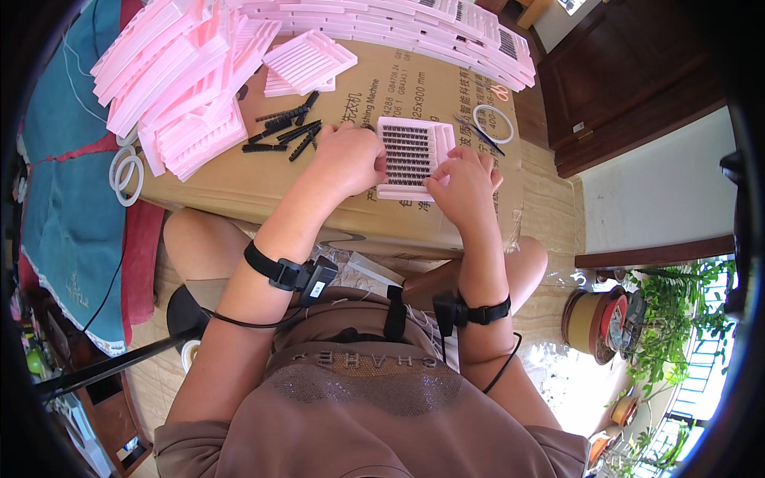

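Note:
In front of me on a cardboard box lies a pale pink tray (438, 146) with rows of black eyelash strips (405, 157) set across it. My left hand (351, 159) is at the tray's left edge, fingers curled and thumb pressed in near the lower rows. At the lower right corner my right hand (466, 187) makes a pinch close to the row ends. Whatever either set of fingertips holds is too small or hidden to make out. Several loose black strips (283, 127) lie left of my left hand.
Stacked pink trays (187, 131) crowd the box's left side, with more rows of trays (446, 36) along the back. Two pink trays (311, 62) lie near the middle. Tweezers (484, 137) and a white ring (493, 123) lie right; further rings (126, 179) sit at the left edge.

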A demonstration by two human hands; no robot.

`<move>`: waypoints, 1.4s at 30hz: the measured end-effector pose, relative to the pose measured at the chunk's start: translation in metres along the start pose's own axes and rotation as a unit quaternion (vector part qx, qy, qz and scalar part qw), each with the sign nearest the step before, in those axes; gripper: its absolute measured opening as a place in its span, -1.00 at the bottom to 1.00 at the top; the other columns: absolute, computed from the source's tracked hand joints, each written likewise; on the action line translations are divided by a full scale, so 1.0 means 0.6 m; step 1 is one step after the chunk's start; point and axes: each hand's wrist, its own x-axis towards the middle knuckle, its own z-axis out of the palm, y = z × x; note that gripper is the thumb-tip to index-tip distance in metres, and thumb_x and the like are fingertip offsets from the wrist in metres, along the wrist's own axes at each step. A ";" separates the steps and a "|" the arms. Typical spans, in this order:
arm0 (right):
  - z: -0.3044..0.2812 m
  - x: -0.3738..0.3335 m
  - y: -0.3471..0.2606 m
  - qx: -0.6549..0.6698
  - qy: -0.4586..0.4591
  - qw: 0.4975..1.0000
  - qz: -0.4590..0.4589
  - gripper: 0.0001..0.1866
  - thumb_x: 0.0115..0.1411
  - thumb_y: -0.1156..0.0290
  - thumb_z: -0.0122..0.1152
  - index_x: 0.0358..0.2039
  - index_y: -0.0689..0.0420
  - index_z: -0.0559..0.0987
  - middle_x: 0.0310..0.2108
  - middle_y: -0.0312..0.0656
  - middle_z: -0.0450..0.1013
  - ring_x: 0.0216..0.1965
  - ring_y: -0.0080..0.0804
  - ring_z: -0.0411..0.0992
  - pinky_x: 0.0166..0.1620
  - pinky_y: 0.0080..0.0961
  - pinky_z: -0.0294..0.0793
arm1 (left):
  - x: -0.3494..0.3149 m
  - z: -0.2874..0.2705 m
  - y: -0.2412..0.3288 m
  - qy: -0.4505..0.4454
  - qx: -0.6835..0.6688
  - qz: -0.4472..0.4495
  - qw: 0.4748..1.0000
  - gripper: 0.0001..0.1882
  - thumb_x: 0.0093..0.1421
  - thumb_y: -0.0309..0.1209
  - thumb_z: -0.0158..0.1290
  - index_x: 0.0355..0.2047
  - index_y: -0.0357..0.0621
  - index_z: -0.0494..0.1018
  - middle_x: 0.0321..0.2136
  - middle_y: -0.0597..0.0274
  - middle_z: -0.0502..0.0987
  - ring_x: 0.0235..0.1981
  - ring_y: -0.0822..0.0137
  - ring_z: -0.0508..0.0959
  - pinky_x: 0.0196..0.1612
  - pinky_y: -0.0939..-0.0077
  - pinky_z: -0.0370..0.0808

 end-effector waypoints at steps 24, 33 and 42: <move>0.062 -0.011 -0.062 0.067 0.057 0.985 -0.145 -0.77 0.01 0.64 0.17 -0.41 -0.01 0.66 0.07 -0.18 0.43 0.18 -0.03 0.30 0.20 -0.03 0.20 | -0.037 0.047 -0.020 0.138 -0.003 0.024 0.990 -0.92 0.05 -0.31 0.31 -0.43 0.04 0.68 -0.37 0.28 0.59 -0.10 0.10 0.51 0.06 0.04 0.32; 0.060 -0.003 -0.050 0.131 0.130 0.974 -0.133 -0.81 0.02 0.64 0.17 -0.47 0.03 0.66 0.03 -0.17 0.48 0.15 -0.01 0.33 0.21 -0.03 0.21 | -0.008 -0.042 -0.153 0.302 0.067 -0.208 0.928 -0.66 0.24 -0.63 -0.10 -0.08 -0.25 0.61 -0.06 -0.15 0.57 0.01 -0.12 0.58 0.10 0.06 0.50; 0.056 0.000 -0.040 0.161 0.147 0.968 -0.123 -0.82 0.03 0.63 0.17 -0.45 0.05 0.66 0.05 -0.15 0.48 0.16 0.00 0.32 0.18 -0.04 0.23 | 0.032 -0.072 -0.193 0.179 0.052 -0.320 0.929 -0.72 0.31 -0.65 -0.09 -0.03 -0.29 0.53 0.03 -0.22 0.57 0.07 -0.07 0.59 0.11 0.12 0.52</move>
